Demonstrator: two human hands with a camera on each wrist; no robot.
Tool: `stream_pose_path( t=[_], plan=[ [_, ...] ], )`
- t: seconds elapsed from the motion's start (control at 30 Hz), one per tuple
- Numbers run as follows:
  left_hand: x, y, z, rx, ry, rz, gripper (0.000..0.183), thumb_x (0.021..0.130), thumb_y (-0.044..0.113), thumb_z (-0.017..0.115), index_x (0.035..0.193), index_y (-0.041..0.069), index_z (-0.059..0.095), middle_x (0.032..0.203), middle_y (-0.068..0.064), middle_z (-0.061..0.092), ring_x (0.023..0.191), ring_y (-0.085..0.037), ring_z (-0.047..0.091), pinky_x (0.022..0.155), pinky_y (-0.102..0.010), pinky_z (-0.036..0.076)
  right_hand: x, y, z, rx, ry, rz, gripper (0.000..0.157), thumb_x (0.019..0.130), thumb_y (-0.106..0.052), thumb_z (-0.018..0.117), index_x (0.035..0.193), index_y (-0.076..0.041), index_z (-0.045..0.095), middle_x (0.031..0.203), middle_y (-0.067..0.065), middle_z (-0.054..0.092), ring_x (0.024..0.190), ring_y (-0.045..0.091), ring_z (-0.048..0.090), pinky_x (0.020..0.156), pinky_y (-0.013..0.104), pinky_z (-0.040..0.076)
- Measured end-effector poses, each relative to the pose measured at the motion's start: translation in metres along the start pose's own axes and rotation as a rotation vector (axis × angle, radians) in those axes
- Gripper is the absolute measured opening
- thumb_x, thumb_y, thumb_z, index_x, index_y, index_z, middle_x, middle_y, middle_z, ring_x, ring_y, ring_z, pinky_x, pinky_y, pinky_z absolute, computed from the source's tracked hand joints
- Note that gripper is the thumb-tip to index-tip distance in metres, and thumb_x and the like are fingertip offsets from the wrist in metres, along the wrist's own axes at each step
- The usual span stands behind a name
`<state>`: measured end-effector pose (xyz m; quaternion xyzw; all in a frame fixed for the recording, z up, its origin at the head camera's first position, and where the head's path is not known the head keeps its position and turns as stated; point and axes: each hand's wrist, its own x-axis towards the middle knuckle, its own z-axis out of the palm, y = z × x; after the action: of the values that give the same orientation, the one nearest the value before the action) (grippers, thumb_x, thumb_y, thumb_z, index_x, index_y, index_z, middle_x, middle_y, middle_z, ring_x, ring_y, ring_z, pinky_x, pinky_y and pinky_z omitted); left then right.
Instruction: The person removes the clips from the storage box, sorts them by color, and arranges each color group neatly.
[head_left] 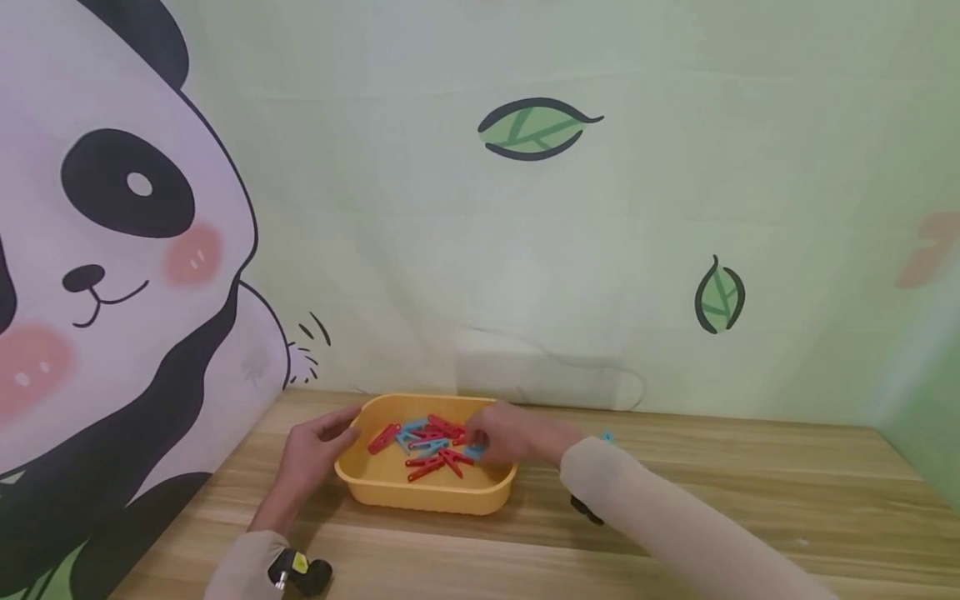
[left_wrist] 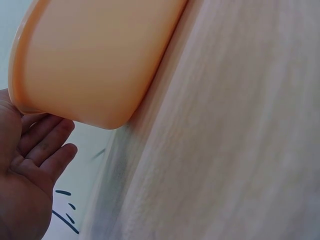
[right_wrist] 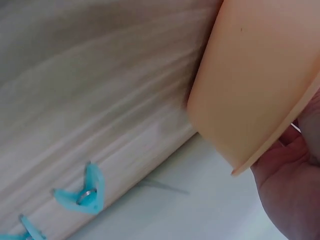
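Observation:
A yellow plastic basin [head_left: 423, 497] stands on the table with several red clothespins [head_left: 385, 438] and blue clothespins [head_left: 429, 447] in a loose heap inside. At its left end my left hand [head_left: 318, 446] holds the rim, the thumb on top and the other fingers under the outside edge, as the left wrist view shows. My right hand [head_left: 517, 433] reaches over the right end into the basin. Its fingers are curled at a blue clothespin [head_left: 475, 452], which they seem to pinch; the fingertips are partly hidden. The basin wall blocks the fingers in the right wrist view.
To the right of the basin, blue clothespins [right_wrist: 85, 192] lie on the wooden table [head_left: 712, 517], mostly behind my right sleeve in the head view. A pale green wall [head_left: 645, 208] with leaf drawings and a panda picture [head_left: 142, 275] rises behind the table.

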<state>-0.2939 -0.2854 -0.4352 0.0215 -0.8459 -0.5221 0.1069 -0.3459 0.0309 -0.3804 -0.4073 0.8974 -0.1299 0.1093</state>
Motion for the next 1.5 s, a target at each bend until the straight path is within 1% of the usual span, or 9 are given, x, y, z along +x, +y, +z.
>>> stream_pose_path(
  t=[0.1, 0.33, 0.53, 0.7, 0.9, 1.13, 1.3, 1.43, 1.5],
  plan=[
    [-0.001, -0.001, 0.000, 0.003, -0.001, 0.002, 0.042, 0.105, 0.012, 0.068, 0.144, -0.002, 0.063, 0.145, -0.024, 0.062, 0.135, -0.040, 0.059, 0.108, -0.042, 0.050, -0.003, -0.002, 0.003, 0.040, 0.021, 0.012, 0.018, 0.096, -0.013, 0.081, 0.114, -0.012, 0.077, 0.108, -0.005, 0.073, 0.095, 0.010, 0.063, 0.091, 0.027, 0.059],
    [-0.001, -0.001, 0.000, -0.002, -0.004, 0.000, 0.042, 0.106, 0.013, 0.067, 0.145, -0.002, 0.063, 0.146, -0.024, 0.062, 0.136, -0.041, 0.059, 0.107, -0.042, 0.050, -0.013, -0.003, 0.006, 0.147, 0.161, -0.051, 0.020, 0.094, -0.003, 0.079, 0.114, -0.006, 0.077, 0.110, 0.002, 0.075, 0.099, 0.016, 0.068, 0.090, 0.029, 0.060],
    [-0.001, 0.000, 0.000, -0.001, -0.001, 0.004, 0.042, 0.106, 0.013, 0.067, 0.144, -0.001, 0.063, 0.145, -0.023, 0.063, 0.135, -0.040, 0.060, 0.108, -0.042, 0.051, -0.024, -0.006, 0.004, 0.251, 0.272, -0.074, 0.021, 0.095, -0.002, 0.079, 0.115, -0.004, 0.076, 0.108, 0.003, 0.076, 0.098, 0.019, 0.070, 0.086, 0.029, 0.062],
    [-0.002, 0.002, 0.000, -0.001, 0.000, -0.003, 0.041, 0.106, 0.013, 0.067, 0.144, -0.002, 0.063, 0.144, -0.024, 0.063, 0.133, -0.040, 0.060, 0.108, -0.043, 0.050, -0.037, -0.010, 0.003, 0.328, 0.337, -0.105, 0.019, 0.095, -0.001, 0.078, 0.114, -0.003, 0.076, 0.107, 0.004, 0.076, 0.098, 0.020, 0.072, 0.086, 0.032, 0.064],
    [-0.002, 0.002, 0.000, -0.003, -0.001, -0.006, 0.041, 0.106, 0.013, 0.066, 0.144, -0.002, 0.063, 0.144, -0.024, 0.063, 0.134, -0.040, 0.060, 0.108, -0.043, 0.050, -0.052, -0.015, 0.001, 0.404, 0.401, -0.055, 0.017, 0.096, -0.005, 0.079, 0.113, -0.007, 0.078, 0.104, -0.002, 0.075, 0.097, 0.016, 0.070, 0.088, 0.033, 0.063],
    [-0.002, 0.002, 0.000, 0.000, 0.004, -0.001, 0.041, 0.106, 0.014, 0.067, 0.144, -0.002, 0.063, 0.144, -0.024, 0.063, 0.134, -0.040, 0.060, 0.108, -0.042, 0.050, -0.069, -0.015, -0.003, 0.431, 0.465, -0.006, 0.020, 0.097, -0.006, 0.078, 0.116, -0.007, 0.076, 0.106, -0.001, 0.075, 0.098, 0.017, 0.070, 0.089, 0.030, 0.062],
    [-0.002, 0.001, 0.000, -0.004, 0.000, 0.001, 0.042, 0.106, 0.015, 0.067, 0.144, -0.002, 0.063, 0.144, -0.024, 0.063, 0.134, -0.040, 0.060, 0.108, -0.042, 0.050, -0.080, -0.012, -0.005, 0.401, 0.534, -0.034, 0.021, 0.095, -0.003, 0.079, 0.115, -0.003, 0.076, 0.106, 0.003, 0.076, 0.098, 0.021, 0.072, 0.088, 0.034, 0.064],
    [-0.001, -0.001, 0.000, 0.005, 0.004, 0.012, 0.042, 0.105, 0.014, 0.068, 0.143, -0.003, 0.064, 0.143, -0.024, 0.064, 0.133, -0.039, 0.060, 0.108, -0.042, 0.050, -0.090, -0.007, -0.005, 0.411, 0.587, -0.029, 0.021, 0.094, -0.001, 0.079, 0.115, -0.001, 0.076, 0.106, 0.005, 0.076, 0.097, 0.022, 0.072, 0.088, 0.038, 0.064],
    [0.000, -0.001, 0.000, 0.011, 0.008, 0.021, 0.042, 0.105, 0.014, 0.068, 0.143, -0.003, 0.064, 0.143, -0.024, 0.064, 0.133, -0.039, 0.061, 0.108, -0.041, 0.050, -0.094, -0.005, -0.007, 0.420, 0.601, -0.011, 0.021, 0.094, -0.001, 0.078, 0.115, 0.000, 0.076, 0.107, 0.005, 0.076, 0.097, 0.021, 0.072, 0.088, 0.039, 0.064]
  ],
)
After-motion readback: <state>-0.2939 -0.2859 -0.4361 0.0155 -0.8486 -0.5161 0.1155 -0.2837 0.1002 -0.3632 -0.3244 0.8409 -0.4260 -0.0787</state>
